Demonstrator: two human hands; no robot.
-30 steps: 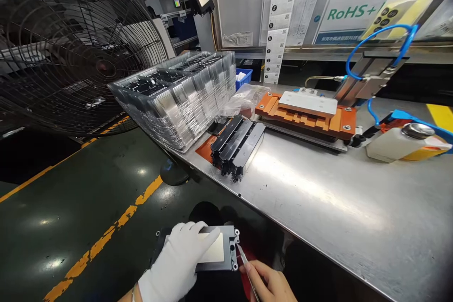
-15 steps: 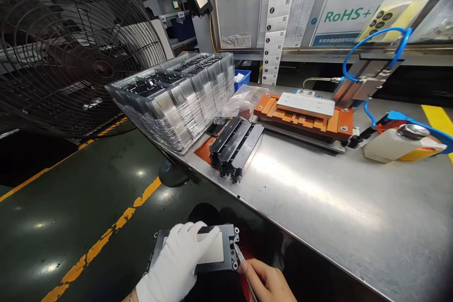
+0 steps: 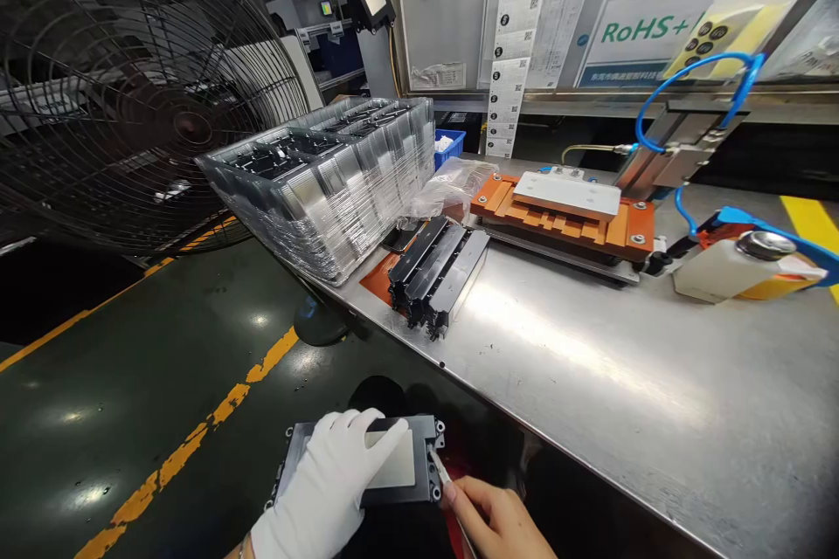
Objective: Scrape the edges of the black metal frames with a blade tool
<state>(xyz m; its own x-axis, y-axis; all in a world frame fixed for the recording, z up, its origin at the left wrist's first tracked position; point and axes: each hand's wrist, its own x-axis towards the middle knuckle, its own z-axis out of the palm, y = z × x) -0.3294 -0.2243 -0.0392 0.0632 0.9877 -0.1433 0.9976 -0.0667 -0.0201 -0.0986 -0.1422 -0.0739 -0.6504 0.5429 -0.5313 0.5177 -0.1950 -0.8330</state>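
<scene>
A black metal plate (image 3: 419, 430) with a pale rectangular pad (image 3: 397, 465) sits low in front of the onlooker's view, off the bench's near edge. The person's white-gloved left hand (image 3: 324, 476) lies across it, gloved fingers (image 3: 357, 435) spread and pressed on the pad. The bare right hand (image 3: 498, 520), at 4 o'clock from the plate, pinches slim tweezers (image 3: 440, 467) between fingertips, their tip touching the plate's right edge by a corner hole. Past the steel bench (image 3: 590, 367), at 12 o'clock, lie stacked black parts (image 3: 436, 271); beside them, at 1 o'clock, an orange fixture (image 3: 564, 218). Clear trays (image 3: 321, 192) are stacked at 11 o'clock, a floor fan (image 3: 144, 96) beyond them at 10.
</scene>
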